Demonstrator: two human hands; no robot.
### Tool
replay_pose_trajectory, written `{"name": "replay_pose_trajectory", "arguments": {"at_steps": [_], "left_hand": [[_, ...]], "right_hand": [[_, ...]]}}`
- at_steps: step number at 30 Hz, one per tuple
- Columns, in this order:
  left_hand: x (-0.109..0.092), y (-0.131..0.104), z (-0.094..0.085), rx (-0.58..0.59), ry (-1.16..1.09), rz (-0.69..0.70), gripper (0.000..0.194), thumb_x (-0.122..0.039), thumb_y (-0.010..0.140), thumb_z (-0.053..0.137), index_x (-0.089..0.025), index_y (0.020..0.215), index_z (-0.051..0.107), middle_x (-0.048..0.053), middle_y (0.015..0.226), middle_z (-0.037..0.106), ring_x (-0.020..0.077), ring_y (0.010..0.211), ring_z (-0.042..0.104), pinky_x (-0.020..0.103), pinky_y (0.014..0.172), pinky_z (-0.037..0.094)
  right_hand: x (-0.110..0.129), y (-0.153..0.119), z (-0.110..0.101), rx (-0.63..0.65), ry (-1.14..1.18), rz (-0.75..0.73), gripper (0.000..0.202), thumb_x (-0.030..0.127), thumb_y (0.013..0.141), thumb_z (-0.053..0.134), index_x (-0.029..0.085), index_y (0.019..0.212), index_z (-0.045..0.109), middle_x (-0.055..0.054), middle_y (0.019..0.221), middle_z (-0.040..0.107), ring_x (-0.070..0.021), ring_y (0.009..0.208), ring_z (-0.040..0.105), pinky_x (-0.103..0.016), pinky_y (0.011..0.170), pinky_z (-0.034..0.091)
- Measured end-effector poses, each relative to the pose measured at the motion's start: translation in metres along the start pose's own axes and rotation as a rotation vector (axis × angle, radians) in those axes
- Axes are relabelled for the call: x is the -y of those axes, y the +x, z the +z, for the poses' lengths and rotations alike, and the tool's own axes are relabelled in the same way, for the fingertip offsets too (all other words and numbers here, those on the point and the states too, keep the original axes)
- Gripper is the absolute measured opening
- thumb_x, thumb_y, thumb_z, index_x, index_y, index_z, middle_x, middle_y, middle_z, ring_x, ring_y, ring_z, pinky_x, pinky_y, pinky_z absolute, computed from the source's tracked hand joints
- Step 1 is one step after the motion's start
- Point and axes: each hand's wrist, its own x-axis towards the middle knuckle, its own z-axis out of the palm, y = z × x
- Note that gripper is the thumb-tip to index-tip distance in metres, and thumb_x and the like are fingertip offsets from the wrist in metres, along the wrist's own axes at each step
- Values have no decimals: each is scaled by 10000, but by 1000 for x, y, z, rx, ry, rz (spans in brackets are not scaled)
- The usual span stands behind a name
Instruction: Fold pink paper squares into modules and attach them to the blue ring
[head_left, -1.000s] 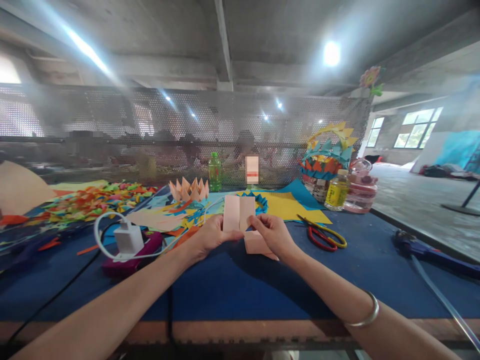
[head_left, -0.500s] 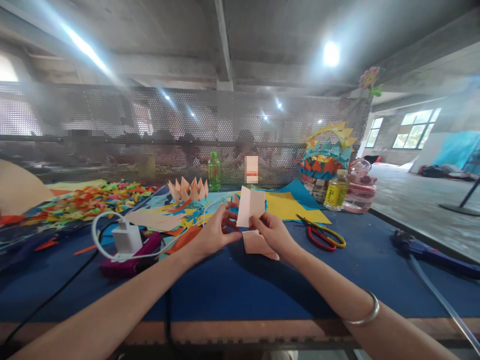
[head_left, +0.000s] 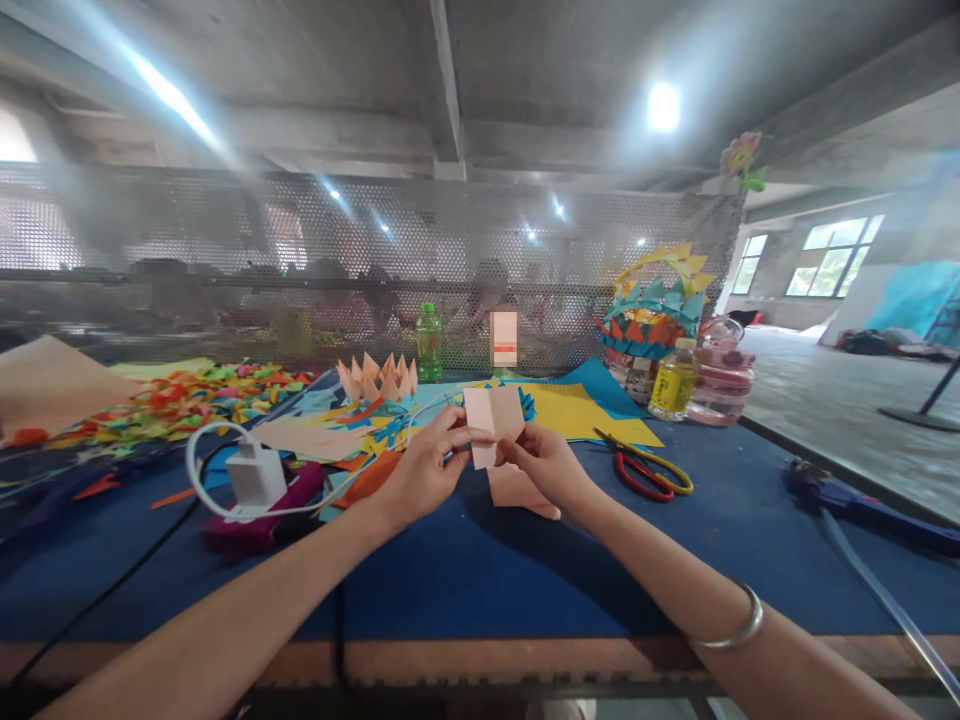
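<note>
A creased pale pink sheet of paper (head_left: 505, 412) stands raised in front of me, a fold line running down its middle. My right hand (head_left: 551, 468) pinches its lower right part between thumb and fingers. At the sheet's left edge, my left hand (head_left: 433, 458) has its fingers curled against the paper, the index finger lying across its face. Below the right hand, a second pale pink piece of paper (head_left: 517, 488) rests on the blue tabletop (head_left: 450, 590); the hand hides part of it.
Red-and-yellow-handled scissors (head_left: 651, 475) lie right of my hands. A glue gun (head_left: 862, 505) is farther right. To the left are a purple power strip (head_left: 274, 510) with a white charger (head_left: 255, 475), a folded-paper crown (head_left: 377, 380) and paper scraps (head_left: 202, 395). Bottles (head_left: 673, 385) stand behind.
The raised sheet has come down slightly and turned. My left fingers, apart from it earlier, now touch its left edge. At far left, another pale sheet has shifted.
</note>
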Motion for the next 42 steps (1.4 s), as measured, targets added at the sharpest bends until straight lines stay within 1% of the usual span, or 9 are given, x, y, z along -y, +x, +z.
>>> {"name": "replay_pose_trajectory", "arguments": {"at_steps": [4, 7, 12, 16, 22, 26, 32, 36, 42], "left_hand": [[1, 0, 1, 18, -54, -91, 312, -89, 795, 516, -246, 907, 761, 40, 927, 644, 211, 944, 605, 327, 864, 487], [1, -1, 2, 38, -114, -188, 282, -125, 761, 558, -257, 877, 779, 26, 854, 688, 215, 898, 632, 325, 870, 488], [3, -2, 4, 93, -192, -237, 198, -207, 763, 622, -257, 836, 798, 26, 795, 753, 217, 783, 673, 324, 806, 504], [1, 2, 3, 61, -263, -275, 143, -271, 758, 656, -235, 771, 795, 36, 787, 771, 227, 785, 687, 315, 775, 513], [0, 7, 1, 37, -431, -391, 190, -372, 709, 721, -184, 707, 753, 59, 801, 761, 233, 796, 686, 318, 767, 522], [0, 7, 0, 10, -497, -472, 226, -380, 680, 760, -165, 726, 708, 41, 750, 735, 206, 745, 668, 307, 747, 512], [1, 8, 3, 29, -610, -529, 251, -374, 653, 791, -159, 721, 679, 32, 714, 717, 184, 722, 661, 300, 750, 503], [2, 7, 5, 9, -636, -551, 263, -357, 641, 797, -146, 747, 681, 32, 725, 706, 170, 708, 652, 290, 738, 498], [0, 7, 5, 10, -603, -584, 249, -348, 645, 791, -143, 720, 671, 33, 702, 707, 166, 690, 645, 281, 718, 484]], "right_hand": [[0, 0, -1, 6, 14, -13, 226, 388, 752, 636, 193, 662, 565, 13, 624, 627, -129, 586, 548, -257, 590, 390], [-2, 1, -2, 8, 46, -19, 244, 422, 743, 642, 197, 683, 568, 17, 636, 624, -130, 604, 556, -259, 605, 407], [-1, 2, -2, 18, 105, 6, 317, 487, 690, 697, 207, 696, 549, 19, 643, 649, -143, 615, 591, -261, 597, 428], [2, 1, -2, 42, 147, 32, 373, 539, 654, 726, 204, 695, 568, 7, 669, 670, -154, 644, 615, -261, 589, 438], [6, -2, 0, 85, 207, 78, 408, 561, 595, 763, 198, 699, 610, -2, 687, 701, -165, 668, 648, -270, 614, 465], [9, -4, 2, 94, 240, 95, 418, 550, 561, 798, 197, 698, 620, -16, 718, 734, -190, 725, 687, -305, 707, 504], [11, -8, 6, 111, 273, 118, 426, 530, 569, 820, 191, 769, 657, -44, 787, 763, -230, 804, 721, -358, 806, 521], [10, -10, 8, 101, 284, 131, 409, 515, 605, 814, 187, 788, 653, -55, 806, 767, -231, 827, 725, -351, 824, 515], [6, -9, 9, 86, 291, 137, 427, 525, 591, 817, 197, 802, 642, -40, 766, 762, -237, 811, 726, -347, 797, 516]]}}
